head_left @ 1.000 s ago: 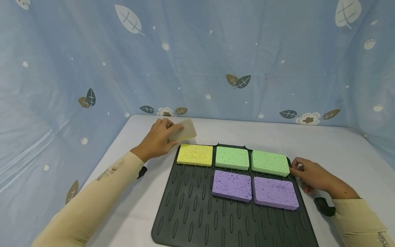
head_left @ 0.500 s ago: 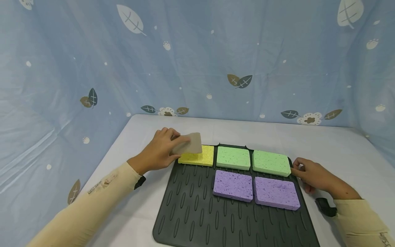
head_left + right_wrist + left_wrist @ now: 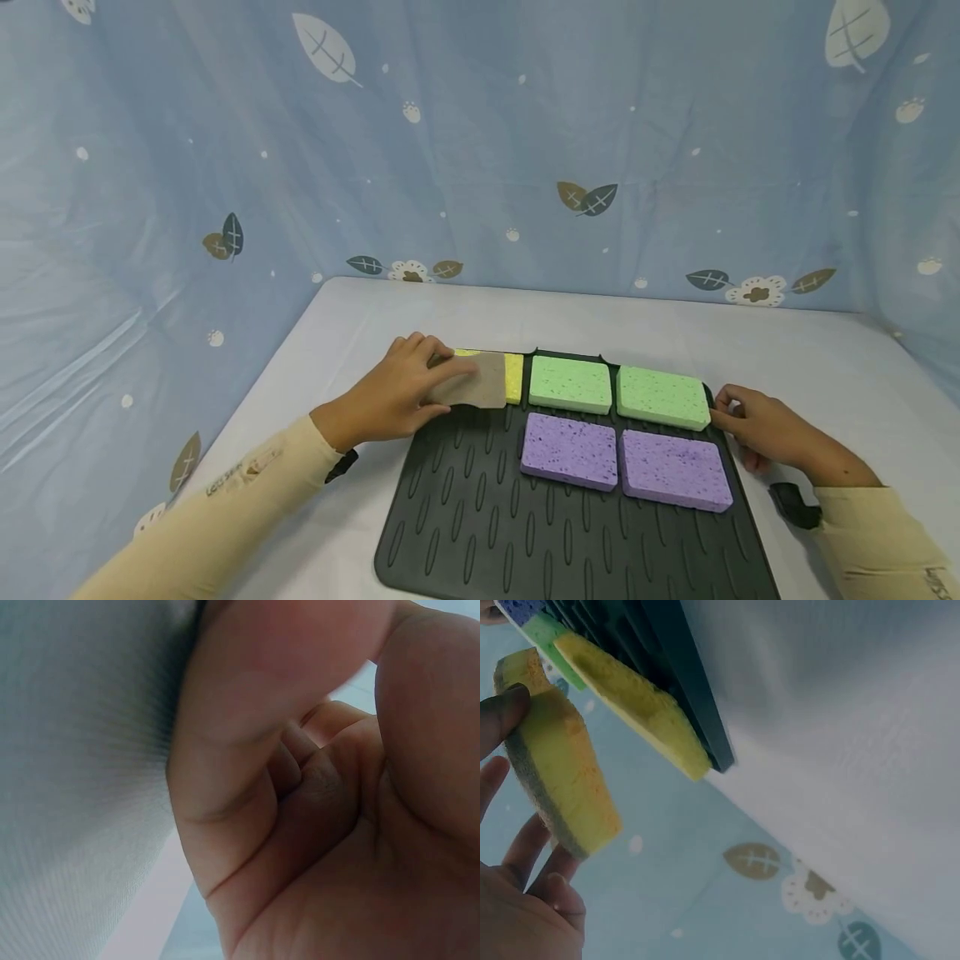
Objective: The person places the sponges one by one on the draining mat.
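My left hand (image 3: pixel 397 392) pinches a scouring sponge (image 3: pixel 483 382) above the back left of a dark ribbed mat (image 3: pixel 465 500). Its grey-beige side is up in the head view; the left wrist view shows its yellow body. Below it, a yellow sponge (image 3: pixel 513 377) lies on the mat, partly covered. The held sponge is apart from it in the left wrist view. Beside the mat's right edge my right hand (image 3: pixel 765 425) rests with loosely curled fingers, close to a green sponge (image 3: pixel 663 397). The right wrist view shows nothing within those fingers (image 3: pixel 225 750).
Another green sponge (image 3: pixel 570 384) lies in the mat's back row. In front of it are two purple sponges, one at the middle (image 3: pixel 568 450) and one farther right (image 3: pixel 675 470). A white-covered table (image 3: pixel 630 321) bears the mat, with a blue patterned curtain (image 3: pixel 465 133) behind.
My left hand has brought the held sponge right and forward, from behind the mat's corner to over the yellow sponge. The right hand has stayed put.
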`<state>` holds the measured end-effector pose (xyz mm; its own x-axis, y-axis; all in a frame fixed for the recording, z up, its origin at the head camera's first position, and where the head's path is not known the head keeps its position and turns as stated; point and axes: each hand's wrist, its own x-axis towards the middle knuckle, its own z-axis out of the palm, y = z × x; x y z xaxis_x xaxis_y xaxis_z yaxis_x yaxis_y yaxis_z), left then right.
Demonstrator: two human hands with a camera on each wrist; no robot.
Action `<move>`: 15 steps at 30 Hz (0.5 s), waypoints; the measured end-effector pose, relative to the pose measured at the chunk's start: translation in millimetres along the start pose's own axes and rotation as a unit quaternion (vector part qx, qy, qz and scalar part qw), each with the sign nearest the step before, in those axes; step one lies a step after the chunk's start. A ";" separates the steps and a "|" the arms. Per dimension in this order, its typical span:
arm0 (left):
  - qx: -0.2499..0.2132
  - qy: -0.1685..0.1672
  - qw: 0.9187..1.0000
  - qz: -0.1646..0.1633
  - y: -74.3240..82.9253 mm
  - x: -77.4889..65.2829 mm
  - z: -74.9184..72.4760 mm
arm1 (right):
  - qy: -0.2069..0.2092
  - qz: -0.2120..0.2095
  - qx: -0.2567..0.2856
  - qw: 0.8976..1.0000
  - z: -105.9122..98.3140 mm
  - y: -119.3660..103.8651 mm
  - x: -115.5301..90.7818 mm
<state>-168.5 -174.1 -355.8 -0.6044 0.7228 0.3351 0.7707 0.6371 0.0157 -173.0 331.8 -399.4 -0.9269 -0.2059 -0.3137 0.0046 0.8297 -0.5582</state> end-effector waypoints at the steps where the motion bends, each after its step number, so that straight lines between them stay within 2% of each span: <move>1: -0.001 -0.003 1.000 -0.001 1.5 -0.9 0.0 | 0.000 0.000 0.000 1.000 0.0 0.0 -0.1; 15: -0.041 -0.037 0.998 0.004 17.5 -8.2 2.8 | -0.005 0.004 0.002 1.000 -0.7 0.3 0.6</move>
<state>-150.6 -168.1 -360.9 -0.6082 0.7479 0.2659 0.7883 0.6084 0.0917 -173.8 332.3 -399.2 -0.9232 -0.2047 -0.3253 0.0127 0.8296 -0.5582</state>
